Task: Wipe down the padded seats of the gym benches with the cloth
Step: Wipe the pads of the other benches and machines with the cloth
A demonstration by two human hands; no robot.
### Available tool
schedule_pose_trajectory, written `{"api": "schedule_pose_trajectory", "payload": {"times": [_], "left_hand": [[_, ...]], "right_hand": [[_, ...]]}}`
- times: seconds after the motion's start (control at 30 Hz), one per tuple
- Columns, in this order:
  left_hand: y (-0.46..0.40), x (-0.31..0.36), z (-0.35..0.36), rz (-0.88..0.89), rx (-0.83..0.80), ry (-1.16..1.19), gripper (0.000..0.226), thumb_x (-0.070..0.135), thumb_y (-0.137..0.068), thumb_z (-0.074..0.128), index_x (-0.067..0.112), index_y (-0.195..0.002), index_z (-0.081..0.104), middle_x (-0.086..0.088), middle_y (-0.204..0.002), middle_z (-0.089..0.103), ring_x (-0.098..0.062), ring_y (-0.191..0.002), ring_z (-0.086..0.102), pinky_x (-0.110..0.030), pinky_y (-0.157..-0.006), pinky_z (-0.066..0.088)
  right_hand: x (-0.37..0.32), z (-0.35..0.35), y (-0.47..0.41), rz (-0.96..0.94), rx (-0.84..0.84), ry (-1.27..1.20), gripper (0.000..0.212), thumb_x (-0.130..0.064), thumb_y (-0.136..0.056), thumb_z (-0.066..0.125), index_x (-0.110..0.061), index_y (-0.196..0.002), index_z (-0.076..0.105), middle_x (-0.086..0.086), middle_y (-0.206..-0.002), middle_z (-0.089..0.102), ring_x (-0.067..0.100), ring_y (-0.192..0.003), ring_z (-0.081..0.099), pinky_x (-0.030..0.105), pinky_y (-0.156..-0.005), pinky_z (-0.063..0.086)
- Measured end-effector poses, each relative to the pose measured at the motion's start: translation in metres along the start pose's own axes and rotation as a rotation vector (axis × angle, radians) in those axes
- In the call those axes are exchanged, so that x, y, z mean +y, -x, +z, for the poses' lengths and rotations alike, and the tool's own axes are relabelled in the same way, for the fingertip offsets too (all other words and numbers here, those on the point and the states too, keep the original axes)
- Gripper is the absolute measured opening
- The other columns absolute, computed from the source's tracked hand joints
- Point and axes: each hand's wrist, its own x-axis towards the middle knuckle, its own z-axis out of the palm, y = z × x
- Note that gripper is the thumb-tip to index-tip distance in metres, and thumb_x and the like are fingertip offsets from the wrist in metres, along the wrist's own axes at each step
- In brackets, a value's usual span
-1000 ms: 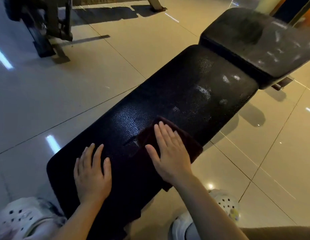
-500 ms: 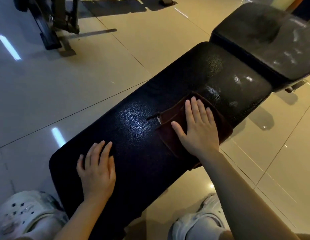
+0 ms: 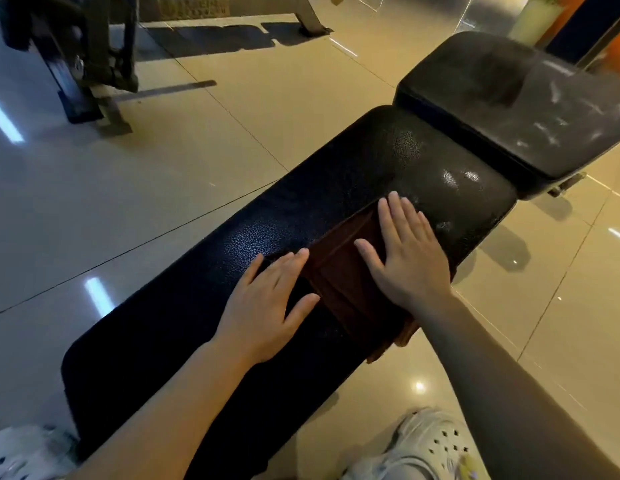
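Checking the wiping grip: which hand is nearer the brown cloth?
Right. The right hand lies flat on the cloth; the left hand rests on the bench pad beside it, fingertips at its edge.

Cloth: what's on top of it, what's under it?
The right hand lies flat on the cloth. Under the cloth is the long bench pad; the covered patch can't be seen. The left hand rests beside it.

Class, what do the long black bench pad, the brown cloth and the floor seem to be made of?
Long black bench pad: likely vinyl or leatherette over padding; pebbled grain, glossy highlights.
Folded brown cloth: soft woven fabric, matte, with stitched edges.
Beige floor: probably polished ceramic tile; thin joint lines, mirror-like light reflections.
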Motion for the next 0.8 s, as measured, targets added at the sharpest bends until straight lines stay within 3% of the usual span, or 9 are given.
{"api": "schedule_pose_trajectory", "payload": {"times": [0.13, 0.3, 0.43, 0.53, 0.63, 0.8], "left_hand": [[0.000, 0.003, 0.002, -0.011, 0.022, 0.047, 0.072, 0.061, -0.093, 0.015, 0.023, -0.154, 0.019, 0.009, -0.157, 0.027, 0.007, -0.139, 0.005, -0.027, -0.119, -0.007], [-0.001, 0.003, 0.003, 0.005, 0.070, 0.049, 0.069, 0.059, -0.095, 0.016, 0.022, -0.153, 0.022, 0.010, -0.154, 0.029, 0.008, -0.137, 0.005, -0.023, -0.117, -0.009], [0.006, -0.004, 0.005, 0.038, 0.113, 0.048, 0.063, 0.057, -0.099, 0.019, 0.024, -0.152, 0.023, 0.007, -0.157, 0.025, 0.003, -0.142, 0.006, -0.020, -0.118, -0.007], [0.038, -0.027, 0.007, -0.112, 0.230, 0.038, 0.057, 0.046, -0.098, 0.030, 0.023, -0.150, 0.027, 0.004, -0.158, 0.020, -0.006, -0.145, 0.012, -0.033, -0.121, 0.002], [0.077, -0.043, 0.012, -0.331, 0.272, 0.019, 0.057, 0.047, -0.098, 0.026, 0.023, -0.149, 0.026, 0.001, -0.160, 0.019, -0.012, -0.146, 0.011, -0.050, -0.118, 0.009], [0.098, -0.048, 0.030, -0.417, 0.213, -0.016, 0.057, 0.048, -0.099, 0.020, 0.025, -0.151, 0.022, 0.003, -0.160, 0.015, -0.015, -0.148, 0.010, -0.049, -0.119, 0.006]], "right_hand": [[0.004, -0.001, -0.014, 0.041, 0.007, 0.040, 0.079, -0.064, -0.091, -0.001, -0.019, -0.156, -0.006, 0.002, -0.163, -0.011, 0.016, -0.149, -0.013, 0.034, -0.121, -0.010], [-0.019, 0.004, 0.005, 0.127, 0.137, -0.032, 0.074, -0.060, -0.095, 0.012, -0.019, -0.157, 0.004, 0.003, -0.164, -0.001, 0.019, -0.151, -0.007, 0.042, -0.120, -0.012], [-0.032, 0.013, 0.016, 0.135, 0.061, 0.004, 0.083, -0.070, -0.091, 0.004, -0.020, -0.157, 0.001, 0.004, -0.164, -0.004, 0.020, -0.150, -0.010, 0.044, -0.120, -0.011], [-0.031, 0.012, 0.014, 0.126, 0.088, 0.040, 0.089, -0.076, -0.088, 0.004, -0.020, -0.157, 0.002, 0.004, -0.164, -0.003, 0.021, -0.151, -0.009, 0.045, -0.120, -0.011], [-0.037, 0.015, 0.019, 0.084, 0.117, 0.048, 0.086, -0.074, -0.091, 0.013, -0.020, -0.157, 0.009, 0.005, -0.164, 0.004, 0.023, -0.151, -0.002, 0.048, -0.121, -0.006], [-0.042, 0.013, 0.021, 0.057, 0.008, 0.063, 0.087, -0.079, -0.087, 0.006, -0.028, -0.157, 0.006, 0.010, -0.164, 0.000, 0.028, -0.151, -0.005, 0.051, -0.120, -0.008]]}}
